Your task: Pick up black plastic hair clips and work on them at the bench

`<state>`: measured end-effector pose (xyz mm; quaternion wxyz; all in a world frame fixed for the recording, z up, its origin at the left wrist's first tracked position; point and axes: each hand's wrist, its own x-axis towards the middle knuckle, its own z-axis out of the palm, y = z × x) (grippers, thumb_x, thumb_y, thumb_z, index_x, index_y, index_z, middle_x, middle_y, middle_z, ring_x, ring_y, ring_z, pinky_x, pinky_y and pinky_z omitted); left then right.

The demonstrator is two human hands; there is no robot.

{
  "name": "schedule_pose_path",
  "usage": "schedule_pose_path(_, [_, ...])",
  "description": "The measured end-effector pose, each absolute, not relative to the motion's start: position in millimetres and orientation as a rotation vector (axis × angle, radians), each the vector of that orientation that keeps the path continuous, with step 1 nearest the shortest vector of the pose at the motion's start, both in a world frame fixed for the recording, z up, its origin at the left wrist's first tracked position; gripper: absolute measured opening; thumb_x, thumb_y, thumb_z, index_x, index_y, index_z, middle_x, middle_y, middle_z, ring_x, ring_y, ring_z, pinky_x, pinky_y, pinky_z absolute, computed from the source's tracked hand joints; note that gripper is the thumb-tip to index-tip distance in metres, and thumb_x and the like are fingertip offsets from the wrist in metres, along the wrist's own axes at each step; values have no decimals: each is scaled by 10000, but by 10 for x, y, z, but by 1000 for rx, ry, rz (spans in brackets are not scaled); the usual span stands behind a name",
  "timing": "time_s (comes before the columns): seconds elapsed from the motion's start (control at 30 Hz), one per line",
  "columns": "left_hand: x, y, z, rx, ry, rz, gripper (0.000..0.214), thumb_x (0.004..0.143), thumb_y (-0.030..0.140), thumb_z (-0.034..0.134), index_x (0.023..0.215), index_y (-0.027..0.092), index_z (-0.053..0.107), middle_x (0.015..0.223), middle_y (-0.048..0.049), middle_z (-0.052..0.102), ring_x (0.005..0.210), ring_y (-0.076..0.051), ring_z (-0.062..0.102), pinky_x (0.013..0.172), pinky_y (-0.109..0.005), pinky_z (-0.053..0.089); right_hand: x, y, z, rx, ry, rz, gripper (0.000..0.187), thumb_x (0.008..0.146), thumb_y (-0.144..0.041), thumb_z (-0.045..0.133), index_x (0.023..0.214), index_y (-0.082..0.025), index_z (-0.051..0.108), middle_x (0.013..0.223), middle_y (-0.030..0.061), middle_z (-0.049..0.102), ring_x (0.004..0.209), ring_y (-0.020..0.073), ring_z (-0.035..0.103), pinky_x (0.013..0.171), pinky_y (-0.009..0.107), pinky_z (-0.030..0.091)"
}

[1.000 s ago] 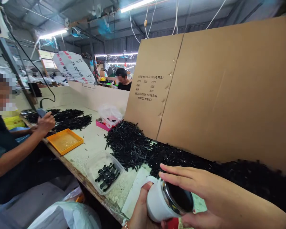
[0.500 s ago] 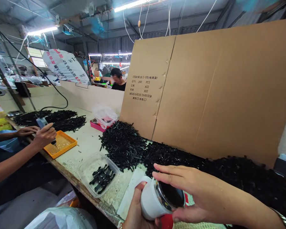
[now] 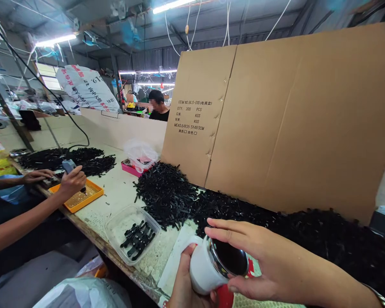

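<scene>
L hand (image 3: 184,284) gripping white cup (image 3: 205,273), R hand (image 3: 259,261) arched over rim

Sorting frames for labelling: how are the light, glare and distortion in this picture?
Head view: ceiling tubes are blown out white; light on the bench is even, shadows soft; the steel rim of the white cup in the left hand shows a bright glint; the black parts merge into a dark mass at right; wide-angle stretch skews the cardboard sheet.
</scene>
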<state>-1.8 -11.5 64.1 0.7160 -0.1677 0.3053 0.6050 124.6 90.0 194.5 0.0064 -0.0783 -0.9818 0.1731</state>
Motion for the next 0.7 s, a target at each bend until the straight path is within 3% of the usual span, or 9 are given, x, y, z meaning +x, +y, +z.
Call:
schedule_pose_path(0.13, [-7, -104, 609, -327, 671, 1503, 377, 899, 474, 434, 908, 136, 600, 593, -51, 655, 439, -167, 565, 399, -217, 363, 1230, 820, 1871, -310, -2983, 418, 868, 764, -576, 672, 1466, -231, 294, 1495, 127, 288, 1301, 326, 390, 1053, 485, 381])
schedule_pose_path(0.2, [8, -102, 592, -367, 693, 1537, 355, 906, 444, 420, 861, 139, 597, 585, -51, 650, 449, -170, 570, 415, -229, 372, 1195, 761, 1793, -343, -2915, 388, 842, 797, -606, 619, 1467, -217, 289, 1493, 140, 288, 1310, 342, 368, 1053, 514, 368])
schedule_pose_path(0.37, [30, -124, 422, -334, 615, 1481, 452, 873, 528, 452, 885, 112, 630, 635, -69, 662, 479, -169, 573, 433, -241, 382, 1109, 647, 1539, -302, -2701, 483, 560, 901, -403, 506, 1403, -189, 378, 1407, 142, 415, 1275, 296, 415, 1035, 467, 409])
schedule_pose_path(0.47, [37, -123, 256, -211, 546, 1401, 542, 820, 599, 503, 942, 93, 652, 695, -91, 677, 515, -177, 581, 459, -251, 402, 1101, 656, 1509, -137, -2706, 438, 578, 862, -293, 525, 1408, -204, 358, 1391, 115, 441, 1259, 263, 436, 1037, 427, 415])
schedule_pose_path(0.57, [71, -72, 119, -78, 442, 1471, 553, 768, 582, 594, 1048, 109, 652, 879, -116, 701, 753, -243, 645, 610, -305, 481, 1091, 704, 1634, 107, -2826, 367, 650, 794, -242, 565, 1412, -205, 367, 1406, 100, 439, 1263, 256, 440, 1063, 422, 383])
schedule_pose_path(0.7, [130, -1, 13, 91, 302, 1563, 587, 649, 563, 734, 1079, 171, 658, 1083, -93, 673, 1032, -308, 597, 833, -395, 489, 1038, 772, 1850, 487, -2945, 337, 611, 759, -193, 536, 1360, -143, 442, 1338, 114, 515, 1232, 220, 483, 1070, 396, 376])
